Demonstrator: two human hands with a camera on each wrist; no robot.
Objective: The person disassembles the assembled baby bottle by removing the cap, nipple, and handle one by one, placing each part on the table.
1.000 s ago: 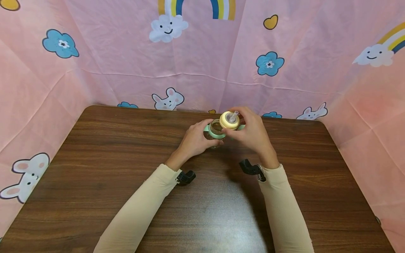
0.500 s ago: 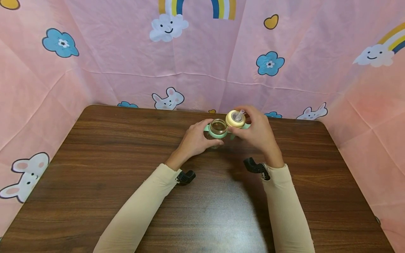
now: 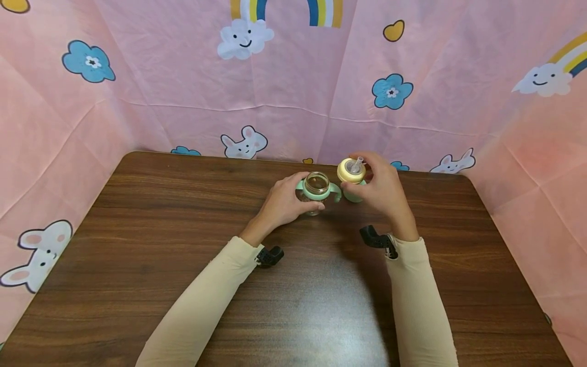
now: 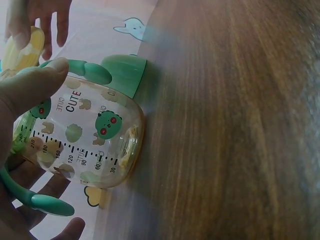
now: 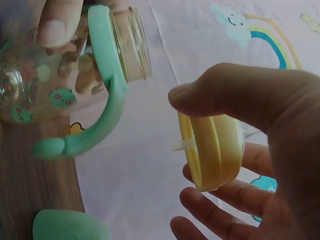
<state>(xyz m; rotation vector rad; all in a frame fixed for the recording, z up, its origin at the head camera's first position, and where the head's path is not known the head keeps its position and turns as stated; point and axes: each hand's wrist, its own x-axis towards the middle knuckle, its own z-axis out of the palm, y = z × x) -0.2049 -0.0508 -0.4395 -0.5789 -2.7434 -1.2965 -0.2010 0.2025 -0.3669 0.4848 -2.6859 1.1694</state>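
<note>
A clear baby bottle (image 3: pixel 317 189) with an amber tint, printed cartoons and a green two-handled ring stands upright, its threaded mouth uncovered. My left hand (image 3: pixel 285 202) grips it from the left, thumb at the front near the ring. To its right, my right hand (image 3: pixel 382 189) pinches a yellow bottle collar (image 3: pixel 350 171) with a clear spout on top, raised above the table. A short translucent tube (image 5: pixel 184 145) sticks out of the collar's underside. A green cap (image 4: pixel 125 73) stands on the table behind the bottle, partly hidden by the right hand in the head view.
The brown wooden table (image 3: pixel 192 265) ends at a pink cartoon-printed cloth (image 3: pixel 293 76) just behind the bottle. The same cloth hangs along both sides. A black wrist camera mount (image 3: pixel 269 256) sits at each cuff.
My right hand has moved the yellow collar rightward, from over the bottle's mouth to beside it, so the mouth and right handle now show. The left hand and bottle have stayed still.
</note>
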